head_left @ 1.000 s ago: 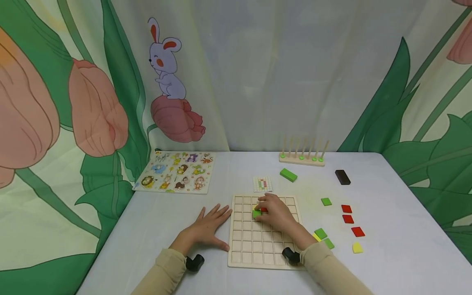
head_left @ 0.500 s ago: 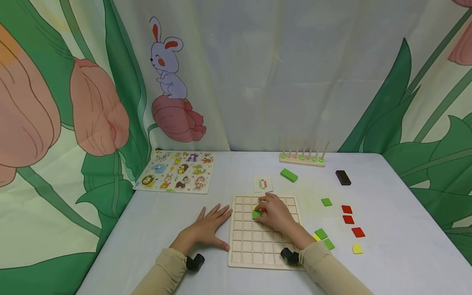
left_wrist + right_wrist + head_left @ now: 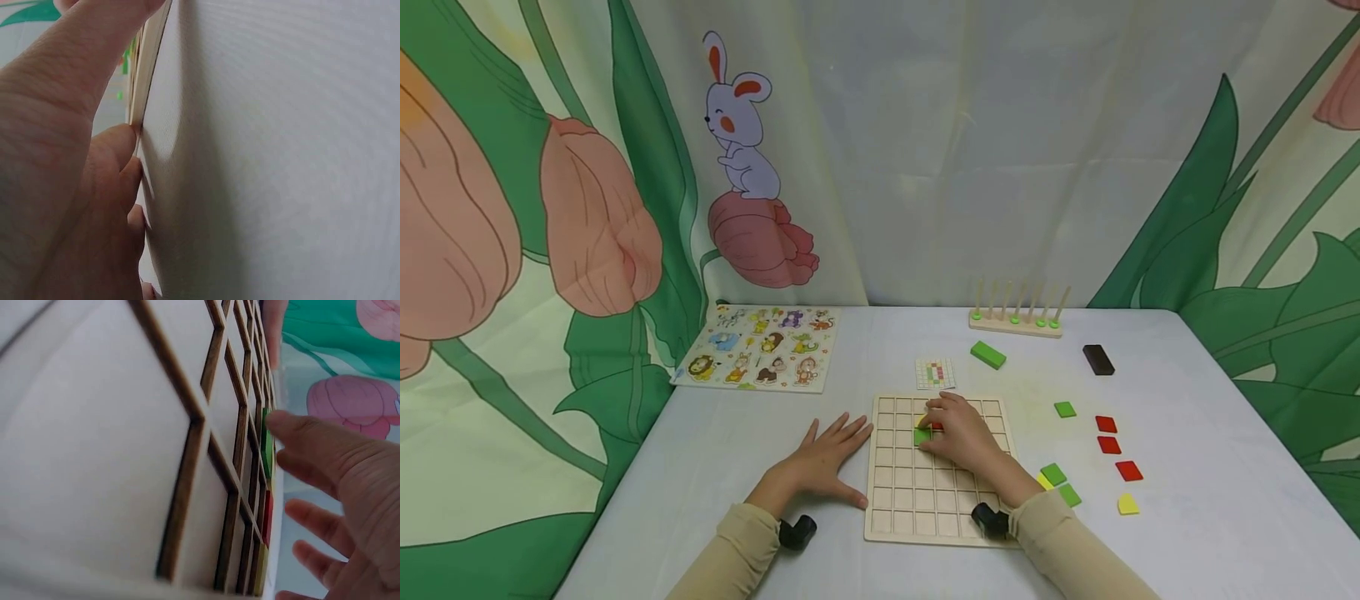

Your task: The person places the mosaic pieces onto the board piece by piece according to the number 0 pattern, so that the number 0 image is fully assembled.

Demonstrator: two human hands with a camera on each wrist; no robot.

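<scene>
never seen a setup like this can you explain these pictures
No machine here: just a person's two bare hands. The wide picture is taken from the head, the two close ones from the left and right wrists. The left hand lies spread at the edge of a gridded wooden board, holding nothing. The right hand touches a green tile on the board; whether it grips it is unclear. Also on the table: loose coloured tiles, an animal picture board, a small card, a green block, a black block and a peg rack.
</scene>
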